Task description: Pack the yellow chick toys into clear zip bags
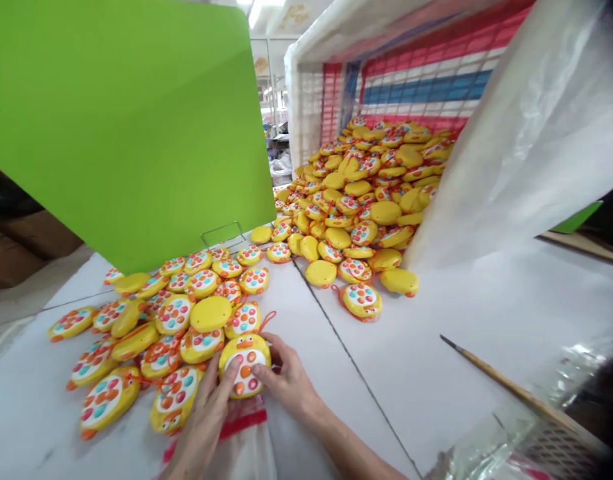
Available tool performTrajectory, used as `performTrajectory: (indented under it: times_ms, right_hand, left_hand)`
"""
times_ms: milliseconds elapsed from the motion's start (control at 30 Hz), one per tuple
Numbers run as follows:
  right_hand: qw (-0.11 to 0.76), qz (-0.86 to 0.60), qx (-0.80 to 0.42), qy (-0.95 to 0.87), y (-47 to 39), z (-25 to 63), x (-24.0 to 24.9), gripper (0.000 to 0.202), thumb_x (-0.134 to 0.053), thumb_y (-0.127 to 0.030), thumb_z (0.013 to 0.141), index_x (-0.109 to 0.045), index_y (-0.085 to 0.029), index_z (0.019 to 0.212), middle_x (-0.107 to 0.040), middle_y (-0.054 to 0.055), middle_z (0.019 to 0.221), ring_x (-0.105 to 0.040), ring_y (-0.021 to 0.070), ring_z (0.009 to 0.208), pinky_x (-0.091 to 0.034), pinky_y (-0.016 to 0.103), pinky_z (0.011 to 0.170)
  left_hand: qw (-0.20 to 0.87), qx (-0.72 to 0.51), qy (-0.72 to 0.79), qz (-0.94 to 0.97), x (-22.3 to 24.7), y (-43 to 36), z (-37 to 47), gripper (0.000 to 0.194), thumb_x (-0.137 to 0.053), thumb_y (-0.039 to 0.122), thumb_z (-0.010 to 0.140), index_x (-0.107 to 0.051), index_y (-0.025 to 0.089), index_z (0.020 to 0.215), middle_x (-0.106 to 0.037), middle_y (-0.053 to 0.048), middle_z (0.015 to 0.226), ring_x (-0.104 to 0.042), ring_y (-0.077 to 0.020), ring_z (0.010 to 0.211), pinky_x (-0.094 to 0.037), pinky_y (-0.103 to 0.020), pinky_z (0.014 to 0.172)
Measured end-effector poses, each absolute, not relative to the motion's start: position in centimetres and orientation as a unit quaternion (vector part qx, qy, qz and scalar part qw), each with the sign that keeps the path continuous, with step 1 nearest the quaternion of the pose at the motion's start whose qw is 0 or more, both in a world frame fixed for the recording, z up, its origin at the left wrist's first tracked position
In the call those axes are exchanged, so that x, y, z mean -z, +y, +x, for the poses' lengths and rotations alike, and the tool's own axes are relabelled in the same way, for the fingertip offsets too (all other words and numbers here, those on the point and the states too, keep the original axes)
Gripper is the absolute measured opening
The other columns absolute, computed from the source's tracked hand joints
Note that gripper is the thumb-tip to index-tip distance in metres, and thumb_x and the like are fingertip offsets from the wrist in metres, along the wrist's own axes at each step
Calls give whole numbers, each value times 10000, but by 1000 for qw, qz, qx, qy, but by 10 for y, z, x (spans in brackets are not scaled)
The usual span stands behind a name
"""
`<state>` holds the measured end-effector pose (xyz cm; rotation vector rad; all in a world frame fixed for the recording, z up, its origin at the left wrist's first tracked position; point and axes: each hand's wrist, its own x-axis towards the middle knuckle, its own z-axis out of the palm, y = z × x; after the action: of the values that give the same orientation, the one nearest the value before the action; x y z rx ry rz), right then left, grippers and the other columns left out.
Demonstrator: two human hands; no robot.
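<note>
A yellow duck-faced toy (245,371) with a white panel of coloured buttons is held face up between my two hands. My left hand (212,400) grips its left side, the thumb lying on the panel. On the right edge, my right hand (287,379) closes round it, its thumb pressed near the buttons. An orange cord loop sticks up from the toy's top. Beneath my hands lies a clear plastic bag (246,448) with a red strip, partly hidden by my left forearm. Just left is a spread of similar toys (175,390), some face up, some showing plain yellow backs.
A large pile of these toys (356,190) spills out of a white-lined wire cage (311,100) at the back right. A green board (136,133) stands at the left. A thin brush-like stick (511,387) and clear plastic wrapping (491,443) lie at the right.
</note>
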<state>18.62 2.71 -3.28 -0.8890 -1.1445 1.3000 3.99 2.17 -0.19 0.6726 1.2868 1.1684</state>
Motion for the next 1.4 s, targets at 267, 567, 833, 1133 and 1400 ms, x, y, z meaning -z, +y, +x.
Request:
performTrajectory:
  times_ms: [267,567,833,1133,1400]
  right_hand:
    - [547,-356,-588,-477,31,187,29,483,-641,-454,778,-525,-176,1156,-672,90,1033,-631,238,915,-510,364,776]
    - [488,-546,-381,-565,39,216,28,422,-533,-459,831,-535,-193,1158,-632,133,1099,-599,271,977,-511,379,752]
    - [113,-696,47,-708,127,312,7,648,-550,-109,664,-444,-140,1303,-474,191,1320,-418,350,1227,-375,491,955]
    - [92,-689,133,-707,156,329,19,389,-390,-61,782,-580,-103,1118,-607,239,1082,-612,374,913,-471,473,716]
    - [356,-555,-217,-720,81,239,-15,379,-483,-383,840,-507,-183,1161,-685,58,816,-623,223,639,-500,320,568]
  left_hand:
    - [605,-490,526,342,-11,16,46,659,-791,205,601,-541,226,1210,-661,-96,1152,-598,-296,1087,-545,-370,848]
    - [562,-609,485,281,-44,85,7,372,-759,216,649,-584,203,976,-708,-25,875,-692,-192,713,-553,-264,565]
    - [600,-609,470,221,-41,87,-19,238,-708,248,682,-593,154,867,-721,-69,727,-692,-184,679,-525,-255,602]
    - [695,-516,440,239,-6,3,17,388,-783,403,582,-606,156,823,-685,-42,632,-641,-162,563,-458,-245,508]
    - [738,-522,407,131,-7,5,36,420,-720,485,658,-571,171,893,-696,-60,716,-662,-211,633,-522,-342,554]
